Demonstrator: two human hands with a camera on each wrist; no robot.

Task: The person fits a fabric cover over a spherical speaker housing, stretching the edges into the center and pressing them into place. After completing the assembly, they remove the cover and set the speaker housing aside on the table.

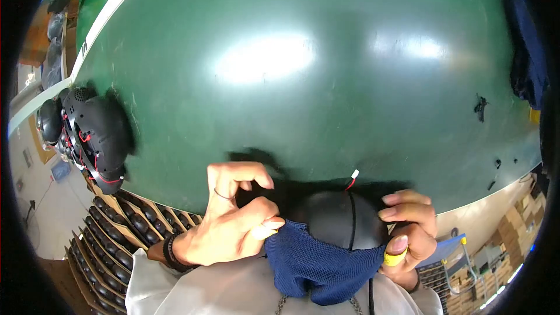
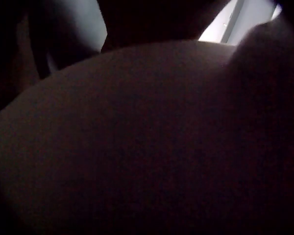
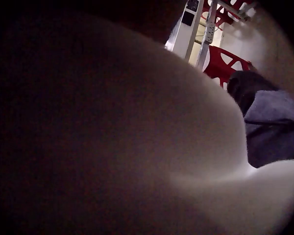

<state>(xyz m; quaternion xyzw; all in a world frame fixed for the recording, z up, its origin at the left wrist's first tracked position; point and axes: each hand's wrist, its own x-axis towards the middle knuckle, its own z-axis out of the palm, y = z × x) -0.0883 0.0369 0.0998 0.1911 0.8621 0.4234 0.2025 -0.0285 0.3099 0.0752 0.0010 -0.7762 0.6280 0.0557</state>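
Note:
In the head view, a navy knit cloth (image 1: 326, 265) is stretched between both hands at the near table edge. My left hand (image 1: 233, 221) pinches its left end between thumb and curled index finger, the other fingers bent above. At its right end my right hand (image 1: 411, 233) pinches the edge with the thumb, which has yellow tape round it, and bent fingers. Between the hands a rounded black shell (image 1: 326, 219) lies partly under the cloth, a black strip running over it. A thin red lead with a white connector (image 1: 354, 174) sticks out behind the shell. Both wrist views are dark and mostly blocked.
Black shells with red wires (image 1: 99, 134) are heaped at the left of the green table (image 1: 350, 111). Boxes with rows of black parts (image 1: 111, 239) stand below its left edge. Dark blue cloth (image 1: 525, 52) and a small black cord (image 1: 480, 108) lie at the right.

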